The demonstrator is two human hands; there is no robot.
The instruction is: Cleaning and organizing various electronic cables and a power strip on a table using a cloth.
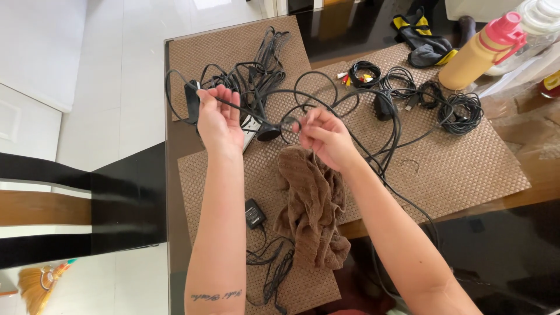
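Head view: both hands (219,119) (324,137) hold black cable (262,96).

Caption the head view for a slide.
Left hand and right hand stretch a black cable above a brown cloth on woven mats.

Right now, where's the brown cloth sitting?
In the head view, the brown cloth lies crumpled on the woven mat at centre, just below the right hand and right of the small black adapter.
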